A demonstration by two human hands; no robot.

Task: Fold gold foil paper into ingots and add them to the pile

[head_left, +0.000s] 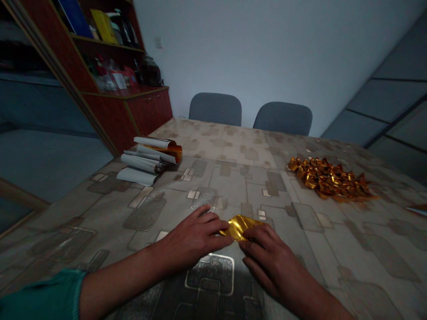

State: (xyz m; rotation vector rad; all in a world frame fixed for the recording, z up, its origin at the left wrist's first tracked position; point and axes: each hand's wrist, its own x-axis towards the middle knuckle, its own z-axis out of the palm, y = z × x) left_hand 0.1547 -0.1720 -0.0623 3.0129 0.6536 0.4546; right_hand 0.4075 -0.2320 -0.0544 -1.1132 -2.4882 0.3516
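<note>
A sheet of shiny gold foil paper (237,226), partly folded, lies just in front of me at the table's near side. My left hand (203,231) pinches its left end between thumb and fingers. On the right end, the fingers of my right hand (270,253) press and grip the foil, hiding part of its lower edge. Farther right sits a cluster of folded gold foil pieces (330,180) in rows. To the left lies a loose stack of curled sheets (143,162), pale outside with gold showing inside.
The table (230,169) wears a patterned cloth. Two grey chairs (215,109) stand at its far side before a wall. A wooden cabinet (147,109) with a dark jar (151,71) is at the far left. Another flat piece (416,209) shows at the right edge.
</note>
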